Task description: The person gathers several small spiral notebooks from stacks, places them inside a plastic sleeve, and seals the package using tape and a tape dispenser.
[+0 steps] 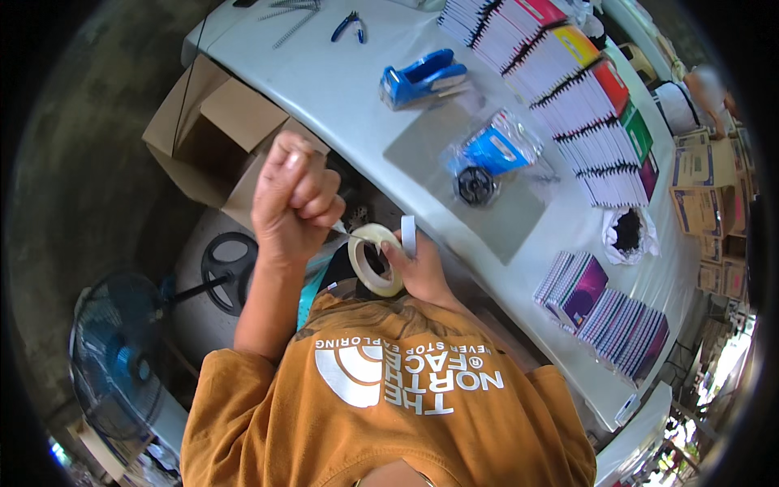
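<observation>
My right hand [420, 266] grips a roll of pale clear tape [375, 276] in front of my shirt, its thumb by the hole. A narrow whitish strip [408, 235] stands up beside those fingers; I cannot make out what it is. My left hand [296, 195] is raised to the left of the roll, fingers curled and pinched. A thin strand runs from the roll towards it, seemingly the tape's end. On the table beyond lie a blue tape dispenser [422, 79] and a plastic bag with a blue packet [497, 150], a black round hub [475, 186] touching it.
The white table [479, 252] bears rows of spiral-bound notebooks [560, 89], more notebooks [600, 312], blue-handled cutters [349, 28], wire coils [294, 18] and a white bag of black pieces [629, 234]. An open cardboard box [235, 114] and a fan [118, 353] stand at left.
</observation>
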`<act>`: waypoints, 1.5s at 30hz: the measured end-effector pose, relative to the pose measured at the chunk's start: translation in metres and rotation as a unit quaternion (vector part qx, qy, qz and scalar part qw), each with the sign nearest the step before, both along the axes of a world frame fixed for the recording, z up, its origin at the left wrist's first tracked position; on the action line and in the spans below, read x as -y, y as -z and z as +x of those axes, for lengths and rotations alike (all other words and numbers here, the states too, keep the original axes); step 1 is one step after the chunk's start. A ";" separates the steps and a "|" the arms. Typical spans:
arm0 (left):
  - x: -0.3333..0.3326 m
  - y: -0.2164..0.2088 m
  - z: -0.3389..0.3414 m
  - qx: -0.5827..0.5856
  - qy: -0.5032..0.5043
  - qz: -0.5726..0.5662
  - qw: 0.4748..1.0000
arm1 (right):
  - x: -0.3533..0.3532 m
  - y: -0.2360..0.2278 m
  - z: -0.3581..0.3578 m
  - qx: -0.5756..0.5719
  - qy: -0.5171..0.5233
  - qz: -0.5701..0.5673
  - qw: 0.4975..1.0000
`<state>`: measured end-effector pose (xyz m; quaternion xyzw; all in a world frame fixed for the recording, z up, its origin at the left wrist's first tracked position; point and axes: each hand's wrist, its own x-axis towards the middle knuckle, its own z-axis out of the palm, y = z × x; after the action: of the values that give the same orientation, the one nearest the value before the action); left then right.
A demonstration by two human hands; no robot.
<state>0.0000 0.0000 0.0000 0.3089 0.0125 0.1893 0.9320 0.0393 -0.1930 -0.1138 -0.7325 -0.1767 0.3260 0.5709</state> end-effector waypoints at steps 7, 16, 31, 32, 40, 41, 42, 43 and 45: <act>-0.090 -0.015 0.053 0.100 0.237 -0.281 0.925 | -0.118 -0.039 0.092 0.067 0.161 0.051 0.983; -0.128 -0.038 0.107 0.145 0.225 -0.416 0.869 | -0.128 -0.075 0.169 -0.074 0.225 0.278 0.931; -0.135 0.021 0.180 -0.256 0.332 0.117 0.900 | -0.151 -0.035 0.195 -0.351 0.155 0.433 0.816; -0.131 0.017 0.181 -0.279 0.300 0.177 0.895 | -0.149 -0.034 0.192 -0.376 0.137 0.437 0.806; -0.185 -0.012 0.278 -0.204 -0.119 0.184 0.954 | -0.137 0.003 0.177 -0.407 0.183 0.343 0.827; -0.194 -0.013 0.303 -0.190 -0.103 0.093 0.972 | -0.136 0.000 0.178 -0.378 0.181 0.352 0.837; -0.208 -0.011 0.336 -0.152 -0.094 0.021 0.984 | -0.136 -0.002 0.182 -0.348 0.176 0.361 0.847; -0.212 -0.021 0.369 -0.114 -0.055 0.014 0.992 | -0.134 -0.004 0.185 -0.319 0.177 0.368 0.855; -0.221 -0.044 0.440 -0.082 -0.041 -0.037 0.995 | -0.132 -0.015 0.191 -0.292 0.197 0.346 0.870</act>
<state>0.4401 0.2209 0.0438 0.2876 0.1087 0.2006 0.9302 0.2303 -0.0606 -0.0989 -0.3790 0.0447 0.3241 0.8656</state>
